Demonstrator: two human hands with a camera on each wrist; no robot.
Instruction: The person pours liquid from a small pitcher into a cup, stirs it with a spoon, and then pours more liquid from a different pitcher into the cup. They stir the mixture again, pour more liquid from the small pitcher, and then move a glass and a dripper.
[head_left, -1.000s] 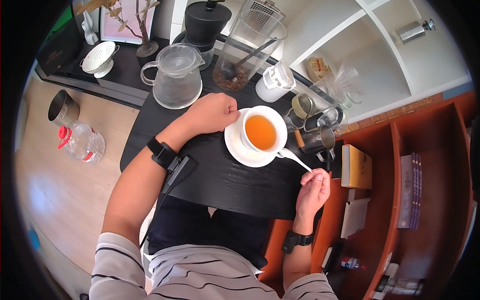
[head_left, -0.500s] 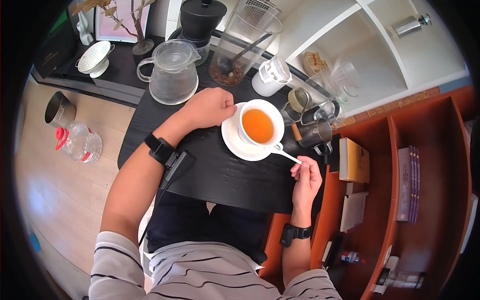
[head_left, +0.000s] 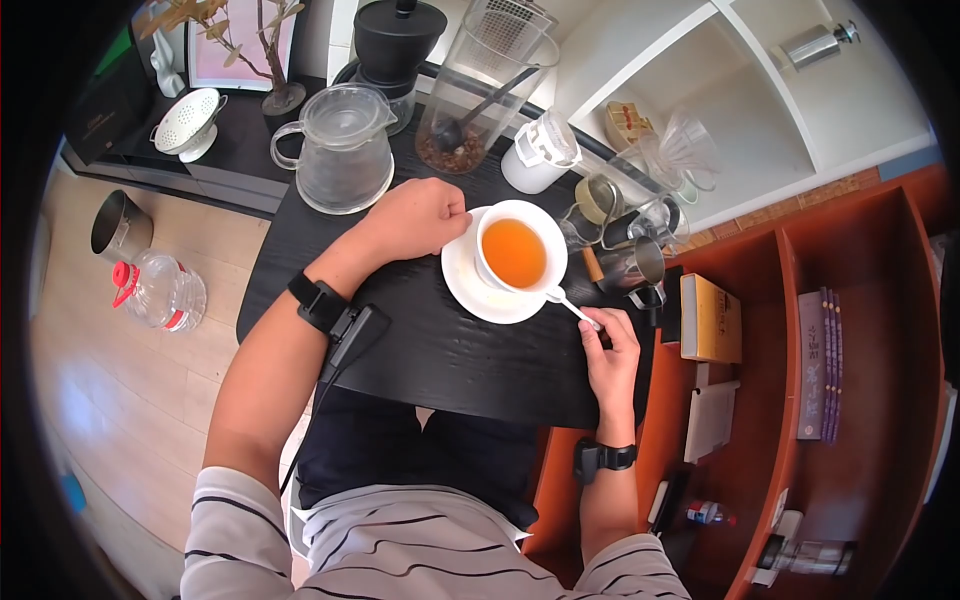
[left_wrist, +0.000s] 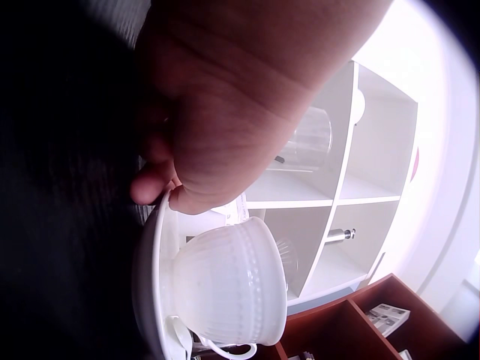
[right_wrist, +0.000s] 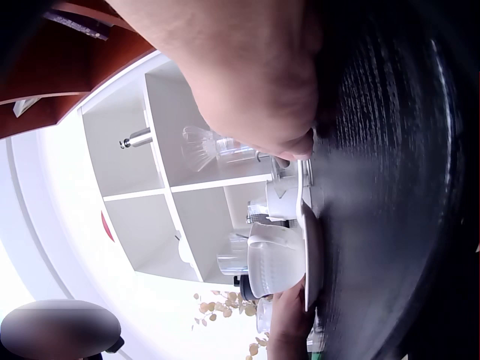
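A white cup (left_wrist: 232, 285) of amber tea (head_left: 514, 253) stands upright on a white saucer (head_left: 468, 287) on the black table. My left hand (head_left: 415, 218) pinches the saucer's left rim between thumb and fingers; its other fingers are curled under. With thumb and fingertips, my right hand (head_left: 612, 362) holds the handle end of a white spoon (head_left: 577, 312). The spoon's other end lies at the saucer's right edge, below the cup handle. In the right wrist view, the spoon handle runs from the fingertips to the saucer (right_wrist: 313, 259), low over the tabletop.
Behind the left hand stands a glass pot (head_left: 345, 165). A coffee grinder (head_left: 398, 60), a clear container (head_left: 470, 110) and a white canister (head_left: 540, 160) line the back. Glassware and a metal pitcher (head_left: 632, 265) crowd the right, beside a red-brown bookshelf (head_left: 765, 400).
My right hand has moved in toward the saucer, bringing the spoon from a raised, outward slant to the saucer's edge. My left hand keeps its pinch on the rim; cup and saucer stay put.
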